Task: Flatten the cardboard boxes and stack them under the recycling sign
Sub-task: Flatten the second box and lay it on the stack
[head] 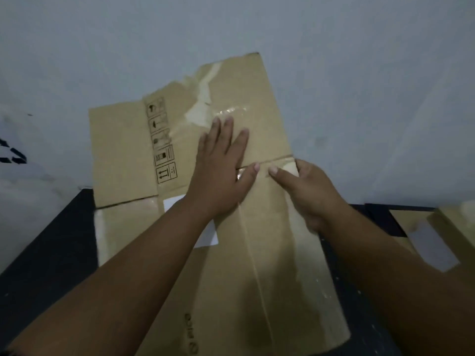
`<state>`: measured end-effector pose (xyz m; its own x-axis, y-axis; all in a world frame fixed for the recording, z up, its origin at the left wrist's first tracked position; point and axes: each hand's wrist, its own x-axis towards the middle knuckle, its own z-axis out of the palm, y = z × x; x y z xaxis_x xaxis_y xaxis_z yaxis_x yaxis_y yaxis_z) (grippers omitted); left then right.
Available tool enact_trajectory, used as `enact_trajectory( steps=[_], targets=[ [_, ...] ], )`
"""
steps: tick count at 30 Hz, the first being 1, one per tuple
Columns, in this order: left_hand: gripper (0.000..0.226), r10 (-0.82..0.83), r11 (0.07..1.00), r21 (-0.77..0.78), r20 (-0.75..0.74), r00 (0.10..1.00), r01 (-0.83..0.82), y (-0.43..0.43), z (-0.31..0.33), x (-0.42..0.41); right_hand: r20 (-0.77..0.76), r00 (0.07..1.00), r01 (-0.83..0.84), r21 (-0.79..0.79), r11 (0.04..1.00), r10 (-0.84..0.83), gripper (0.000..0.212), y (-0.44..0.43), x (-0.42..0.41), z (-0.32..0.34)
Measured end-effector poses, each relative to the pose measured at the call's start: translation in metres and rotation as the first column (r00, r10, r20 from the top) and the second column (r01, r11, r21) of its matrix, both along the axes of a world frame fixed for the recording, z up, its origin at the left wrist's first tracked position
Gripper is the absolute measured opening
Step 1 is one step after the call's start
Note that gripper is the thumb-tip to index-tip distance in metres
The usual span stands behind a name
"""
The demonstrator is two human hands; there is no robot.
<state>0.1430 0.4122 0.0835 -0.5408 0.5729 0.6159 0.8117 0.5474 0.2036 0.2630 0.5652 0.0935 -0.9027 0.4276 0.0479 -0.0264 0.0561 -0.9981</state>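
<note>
The flattened cardboard box (pixel 267 265) lies under both hands, its lower part on the dark floor (pixel 51 253) and its upper part leaning up the pale wall (pixel 359 73) beyond the fingertips. It is plain brown. Torn, shiny tape residue (pixel 203 98) runs down from its ragged top edge just above the left hand (pixel 221 170), a column of black handling symbols (pixel 162 140) is to that hand's left, and a white label (pixel 174 202) is partly hidden by the left forearm.

The left hand is flat on the box face, fingers straight and spread. The right hand (pixel 308 191) is just beside it at a crosswise fold, fingers curled round the box's right edge and thumb laid on the face (the two thumbs nearly meet).

Right of the right forearm lies more cardboard (pixel 455 222). Far left of the left arm, dark arrow marks (pixel 14 154) show on the wall.
</note>
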Motion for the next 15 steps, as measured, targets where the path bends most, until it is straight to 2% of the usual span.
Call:
enact_trajectory(
  steps=[2, 5, 8, 11, 13, 15],
  targets=[
    [0.07, -0.028, 0.993, -0.116, 0.032, 0.999, 0.032, 0.008, -0.023, 0.005, 0.113, 0.993, 0.037, -0.131, 0.991, -0.022, 0.026, 0.005, 0.008, -0.027],
    [0.068, -0.022, 0.967, -0.247, 0.165, 0.986, 0.063, 0.019, -0.078, 0.02, 0.299, 0.954, 0.094, -0.166, 0.982, -0.041, 0.03, 0.012, 0.024, -0.077],
    [0.07, 0.006, 0.929, -0.346, 0.36, 0.933, 0.128, 0.03, -0.153, 0.042, 0.423, 0.903, 0.136, -0.117, 0.984, -0.074, 0.026, 0.025, 0.037, -0.131],
    [0.074, 0.006, 0.887, -0.377, 0.585, 0.811, 0.266, 0.026, -0.229, 0.062, 0.54, 0.831, 0.208, -0.081, 0.975, -0.132, 0.019, 0.039, 0.053, -0.18],
    [0.078, 0.02, 0.837, -0.425, 0.652, 0.758, 0.344, 0.018, -0.268, 0.073, 0.578, 0.791, 0.238, 0.011, 0.971, -0.2, 0.017, 0.053, 0.063, -0.209],
    [0.083, 0.05, 0.805, -0.476, 0.648, 0.76, 0.353, 0.009, -0.291, 0.076, 0.611, 0.748, 0.257, 0.092, 0.962, -0.258, 0.015, 0.063, 0.072, -0.228]
  ],
)
